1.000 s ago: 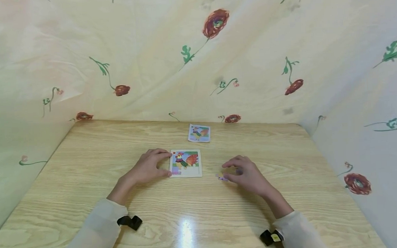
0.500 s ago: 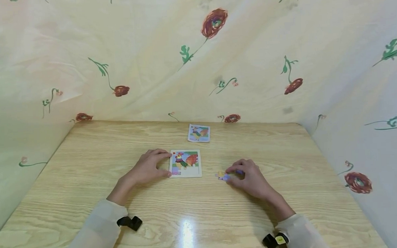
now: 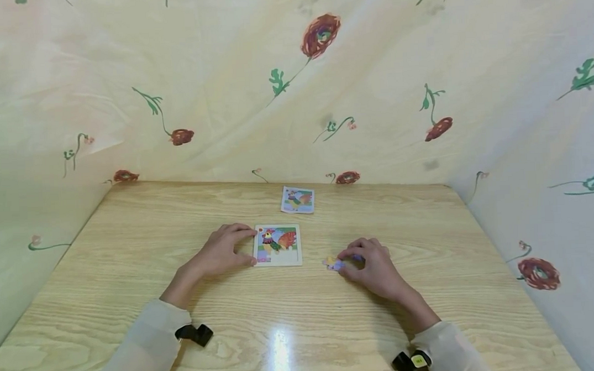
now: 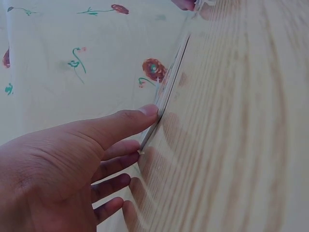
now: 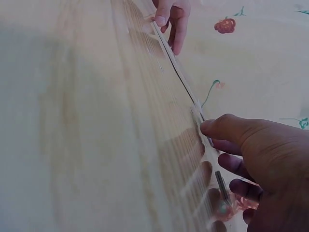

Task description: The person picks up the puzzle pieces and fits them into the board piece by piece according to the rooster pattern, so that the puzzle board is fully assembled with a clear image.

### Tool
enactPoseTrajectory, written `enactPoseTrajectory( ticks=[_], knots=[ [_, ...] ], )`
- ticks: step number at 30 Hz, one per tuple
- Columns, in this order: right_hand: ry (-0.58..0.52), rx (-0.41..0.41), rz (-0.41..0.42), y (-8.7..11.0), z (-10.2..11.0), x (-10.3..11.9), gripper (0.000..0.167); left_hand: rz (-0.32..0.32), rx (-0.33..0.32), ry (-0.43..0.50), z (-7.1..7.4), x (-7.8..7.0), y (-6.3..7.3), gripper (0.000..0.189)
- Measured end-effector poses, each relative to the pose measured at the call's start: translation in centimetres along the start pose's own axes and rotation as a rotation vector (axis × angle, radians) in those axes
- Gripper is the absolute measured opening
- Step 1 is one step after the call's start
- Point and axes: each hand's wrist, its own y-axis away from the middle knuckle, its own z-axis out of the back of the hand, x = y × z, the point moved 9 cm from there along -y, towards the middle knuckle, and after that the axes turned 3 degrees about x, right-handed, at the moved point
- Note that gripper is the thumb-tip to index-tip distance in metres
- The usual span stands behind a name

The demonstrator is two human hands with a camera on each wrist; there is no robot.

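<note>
A square jigsaw puzzle board (image 3: pixel 285 258) with a white frame and a rooster picture lies flat on the table. Its lower right part shows bare white. My left hand (image 3: pixel 222 249) rests at its left edge, thumb and index fingertips spread apart and touching the frame. To the right of the board, my right hand (image 3: pixel 375 268) pinches a purple and yellow puzzle piece (image 3: pixel 332 262) between thumb and fingers, low over the tabletop. Another bluish piece (image 3: pixel 358 257) shows partly beneath that hand. In the right wrist view a dark-edged piece (image 5: pixel 221 186) lies by the curled fingers.
Behind the board lies a small picture card (image 3: pixel 297 200) with the same rooster. The wood-grain table (image 3: pixel 233 332) ends at a flower-printed cloth (image 3: pixel 223 89) at the back and sides. A bright light reflection lies on the table's front.
My right hand's thumb and index finger have closed in on the puzzle piece, and more of its yellow and purple face shows. The left hand and board stay in place.
</note>
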Motion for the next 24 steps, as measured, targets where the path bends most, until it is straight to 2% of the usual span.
enactPoseTrajectory(
  ticks=[8, 18, 24],
  knots=[
    [-0.017, -0.033, 0.062, -1.0, -0.4, 2.2, 0.021, -0.008, -0.005, -0.008, 0.0, 0.1, 0.0, 0.068],
    [-0.093, -0.005, 0.102, -3.2, -2.2, 5.3, 0.02, -0.005, -0.008, 0.001, 0.0, 0.0, 0.1, 0.068],
    [-0.118, 0.018, 0.097, -4.3, -3.4, 6.4, 0.02, -0.004, -0.005, 0.006, 0.0, 0.1, 0.1, 0.068]
  ],
)
